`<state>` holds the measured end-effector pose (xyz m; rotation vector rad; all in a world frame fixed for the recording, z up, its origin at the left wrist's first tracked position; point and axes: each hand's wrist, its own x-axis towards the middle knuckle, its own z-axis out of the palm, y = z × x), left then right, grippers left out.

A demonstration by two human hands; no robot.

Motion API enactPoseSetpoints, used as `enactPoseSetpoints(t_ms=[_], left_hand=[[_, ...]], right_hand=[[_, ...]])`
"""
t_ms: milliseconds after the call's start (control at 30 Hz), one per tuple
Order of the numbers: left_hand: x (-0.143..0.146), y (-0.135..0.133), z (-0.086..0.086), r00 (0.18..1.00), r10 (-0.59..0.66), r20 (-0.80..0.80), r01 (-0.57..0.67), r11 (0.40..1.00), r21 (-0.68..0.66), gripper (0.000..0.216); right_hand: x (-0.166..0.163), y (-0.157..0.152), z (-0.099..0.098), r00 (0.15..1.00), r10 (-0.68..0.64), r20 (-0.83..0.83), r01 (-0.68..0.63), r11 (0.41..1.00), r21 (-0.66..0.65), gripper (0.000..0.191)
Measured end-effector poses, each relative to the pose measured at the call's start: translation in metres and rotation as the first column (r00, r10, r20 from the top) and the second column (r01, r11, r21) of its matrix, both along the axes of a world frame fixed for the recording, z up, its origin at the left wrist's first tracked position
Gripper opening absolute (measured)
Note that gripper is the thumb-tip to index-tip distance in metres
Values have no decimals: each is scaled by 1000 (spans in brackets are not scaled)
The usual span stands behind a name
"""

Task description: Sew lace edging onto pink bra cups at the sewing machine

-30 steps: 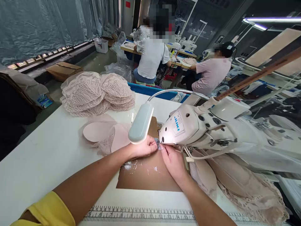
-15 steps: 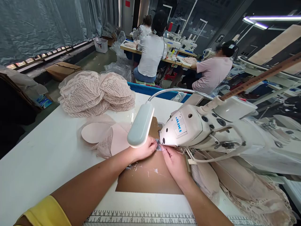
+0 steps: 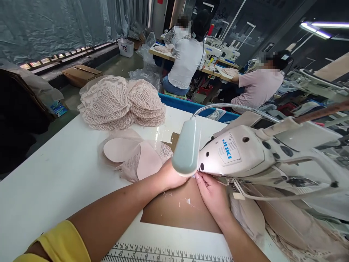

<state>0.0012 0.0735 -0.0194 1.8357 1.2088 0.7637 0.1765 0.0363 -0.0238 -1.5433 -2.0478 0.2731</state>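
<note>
My left hand (image 3: 174, 177) is at the needle area of a white JUKI sewing machine (image 3: 218, 156). Its fingers look closed, but the lamp head (image 3: 185, 147) covers their tips. Just right of it, my right hand (image 3: 214, 191) pinches thumb against forefinger under the machine head. Whatever lies between the fingers is too small or hidden to name. Both hands rest over a brown board (image 3: 180, 213) with bits of thread on it. Beside my left forearm lie beige bra cups (image 3: 149, 160) with lace edging.
Stacked lace cups (image 3: 106, 100) stand at the table's back left. More beige lace pieces (image 3: 294, 222) lie under the machine arm on the right. A ruler strip (image 3: 152, 254) runs along the front edge. Co-workers (image 3: 182, 60) sit at other machines beyond a blue bin edge (image 3: 174, 102).
The view has shifted, so most things appear farther right. The lamp head now covers more of my left fingers and the metal plate. Both hands stay close together at the needle area.
</note>
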Motion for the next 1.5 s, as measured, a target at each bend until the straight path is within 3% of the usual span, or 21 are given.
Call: enactPoseSetpoints(t_ms=[233,500,1500], left_hand=[[2,0,-5,989,-29,-142,36,998,46,17],[1,-1,0,980,-37,-196,49,997,53,15],[3,-4,-2,984,-12,-178,13,1000,6,17]], right_hand=[[1,2,0,999,35,30,-35,999,14,30],[2,2,-2,998,28,61,-30,999,32,31],[3,2,-3,999,14,44,-15,1000,21,34]])
